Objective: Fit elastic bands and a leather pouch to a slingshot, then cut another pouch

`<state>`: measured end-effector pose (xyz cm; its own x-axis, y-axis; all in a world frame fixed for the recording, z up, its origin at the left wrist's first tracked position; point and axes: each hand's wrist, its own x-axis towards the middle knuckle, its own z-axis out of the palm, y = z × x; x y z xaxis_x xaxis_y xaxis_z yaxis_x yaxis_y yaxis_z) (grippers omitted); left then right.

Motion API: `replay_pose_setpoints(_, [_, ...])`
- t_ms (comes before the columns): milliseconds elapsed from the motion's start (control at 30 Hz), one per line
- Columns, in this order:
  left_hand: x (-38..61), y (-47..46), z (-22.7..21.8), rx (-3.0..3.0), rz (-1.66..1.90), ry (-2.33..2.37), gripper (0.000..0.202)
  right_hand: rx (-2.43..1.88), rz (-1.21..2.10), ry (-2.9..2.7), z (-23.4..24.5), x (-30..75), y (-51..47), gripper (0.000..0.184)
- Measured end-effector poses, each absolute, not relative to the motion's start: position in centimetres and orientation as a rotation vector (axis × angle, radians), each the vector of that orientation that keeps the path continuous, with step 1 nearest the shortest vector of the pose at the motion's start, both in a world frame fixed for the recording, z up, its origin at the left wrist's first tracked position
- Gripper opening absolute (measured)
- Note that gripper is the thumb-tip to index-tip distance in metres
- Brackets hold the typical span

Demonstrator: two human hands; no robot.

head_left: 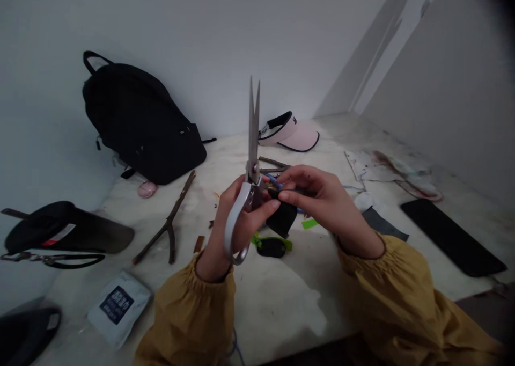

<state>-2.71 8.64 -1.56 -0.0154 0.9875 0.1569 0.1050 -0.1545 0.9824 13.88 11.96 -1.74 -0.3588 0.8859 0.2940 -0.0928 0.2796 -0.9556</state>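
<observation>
My left hand (231, 218) is closed around a pair of scissors (253, 135) with silver handles. The blades point upward, with a narrow gap between their tips. The left thumb also presses a black piece of fabric or leather (282, 219), which hangs down between the hands. My right hand (322, 194) pinches its upper edge between thumb and fingers. A blue cord (273, 181) shows just behind the fingertips; whether it is held is hidden. Below the hands lies a small dark pad with bright green ties (271, 247), and a green scrap (309, 224) sits to its right.
A forked stick (169, 224) lies left of the hands, near a black cup (72, 229) and a white packet (119, 308). Farther back are a black backpack (140, 119) and a pink visor (298, 135). At right lie a grey scrap (384, 224) and a black phone (453, 237).
</observation>
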Motion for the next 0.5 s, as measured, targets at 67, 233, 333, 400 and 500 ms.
replay_pose_setpoints(67, [-2.5,8.8,-1.8,1.362,1.386,1.208,0.035,-0.789,1.337,-1.391,-1.9,13.4,12.0,0.032])
replay_pose_setpoints(233, [-2.8,9.5,-2.4,1.151,1.803,1.203,0.037,-0.787,1.624,-1.097,-2.3,11.9,11.5,0.064])
replay_pose_setpoints(333, [-2.8,9.5,-2.3,1.157,1.861,1.261,0.036,-0.852,1.517,-1.088,-2.6,10.6,10.6,0.037])
replay_pose_setpoints(400, [-2.5,9.3,-2.1,1.215,1.821,1.316,0.036,-0.863,1.344,-1.113,-2.7,9.9,10.0,0.022])
replay_pose_setpoints(500, [-2.4,8.9,-1.8,1.280,1.747,1.339,0.037,-0.849,1.130,-1.161,-2.8,9.6,9.9,0.011])
